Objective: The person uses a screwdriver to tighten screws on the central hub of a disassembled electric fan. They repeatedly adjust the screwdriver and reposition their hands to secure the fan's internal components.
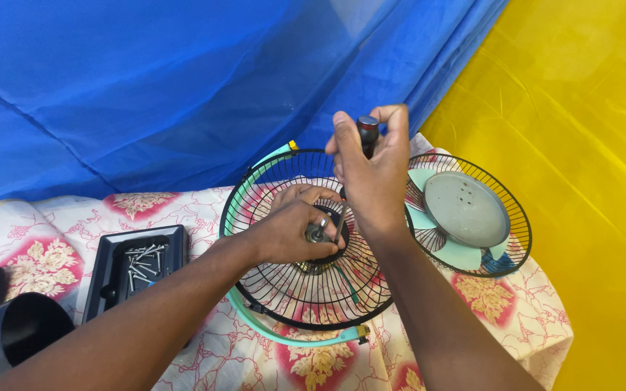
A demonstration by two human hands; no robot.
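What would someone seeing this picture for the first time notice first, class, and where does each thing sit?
At the centre, the right hand holds a screwdriver upright over a black wire fan guard, while the left hand pinches the hub. To the right lies a second guard with pale green blades. At the left, a black tray holds screws, all on a flowered cloth.

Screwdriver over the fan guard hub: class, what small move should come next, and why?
Probably turn the screwdriver: the right hand grips its handle upright, its shaft reaching the hub, which the left hand steadies on the fan guard.
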